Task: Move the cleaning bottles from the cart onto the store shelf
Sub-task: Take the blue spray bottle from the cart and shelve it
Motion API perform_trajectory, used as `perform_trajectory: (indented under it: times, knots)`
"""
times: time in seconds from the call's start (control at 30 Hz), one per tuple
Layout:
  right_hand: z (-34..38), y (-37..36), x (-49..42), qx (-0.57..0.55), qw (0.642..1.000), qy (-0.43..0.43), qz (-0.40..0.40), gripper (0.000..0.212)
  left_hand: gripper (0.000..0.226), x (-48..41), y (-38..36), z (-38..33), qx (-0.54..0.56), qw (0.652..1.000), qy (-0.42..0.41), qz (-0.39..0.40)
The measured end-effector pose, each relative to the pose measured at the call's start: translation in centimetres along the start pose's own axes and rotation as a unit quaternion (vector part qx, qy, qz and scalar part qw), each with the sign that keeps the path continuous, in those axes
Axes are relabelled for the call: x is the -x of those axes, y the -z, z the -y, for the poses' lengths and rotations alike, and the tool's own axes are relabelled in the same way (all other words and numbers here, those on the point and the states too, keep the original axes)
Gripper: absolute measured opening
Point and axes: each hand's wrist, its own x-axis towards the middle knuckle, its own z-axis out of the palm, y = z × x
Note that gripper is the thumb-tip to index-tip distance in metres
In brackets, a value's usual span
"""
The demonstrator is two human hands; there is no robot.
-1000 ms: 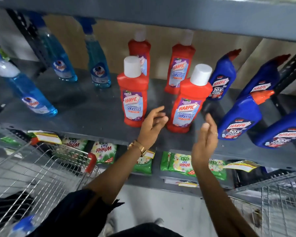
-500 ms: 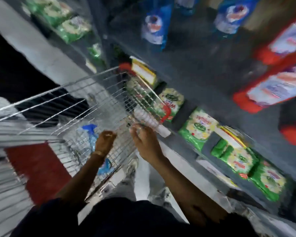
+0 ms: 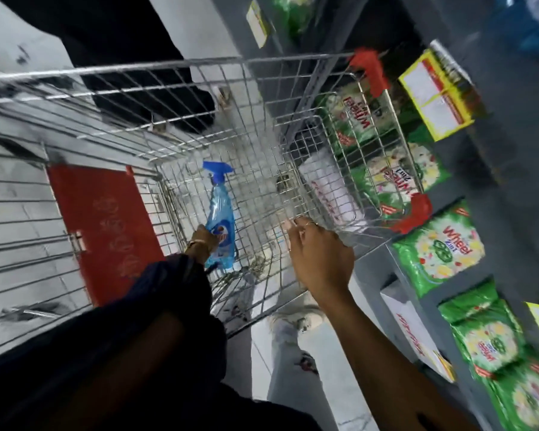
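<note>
A blue spray bottle [image 3: 220, 213] with a blue trigger head lies on the bottom of the wire cart [image 3: 175, 66]. My left hand [image 3: 203, 241] is down inside the cart and closed around the lower part of that bottle; most of the hand is hidden behind the wrist and sleeve. My right hand [image 3: 319, 256] grips the near top rim of the cart, fingers curled over the wire. The store shelf [image 3: 511, 169] runs along the right side; blurred blue bottles [image 3: 529, 23] show at the top right corner.
Green detergent packets [image 3: 439, 247] fill the lower shelf at the right. A yellow price tag [image 3: 433, 98] hangs on the shelf edge. A red panel [image 3: 106, 228] sits left of the cart. My shoes [image 3: 296, 321] stand on the pale floor below.
My view swung from the shelf of red and blue bottles down into the cart. My left hand reached in and closed on the spray bottle; my right hand took the cart rim.
</note>
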Motion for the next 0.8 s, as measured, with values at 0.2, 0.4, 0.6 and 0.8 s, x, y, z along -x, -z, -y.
perform_trajectory:
  times: [0.2,0.4,0.6,0.8]
  knots:
    - [0.1,0.1,0.2,-0.024,1.000,-0.004,-0.005,0.044,0.024,1.3,0.8,-0.1,0.134,0.987,0.020,0.090]
    - [0.3,0.3,0.4,-0.034,0.999,0.000,-0.010,0.034,0.040,4.0,0.8,-3.6,-0.059,0.994,-0.091,0.016]
    - [-0.3,3.5,0.8,-0.407,0.912,-0.030,0.040,0.048,0.033,12.9,3.8,-9.1,0.076,0.953,-0.277,0.101]
    - [-4.2,11.8,5.0,-0.689,0.721,-0.035,0.072,0.022,0.031,25.2,5.8,-15.9,0.139,0.885,-0.368,0.250]
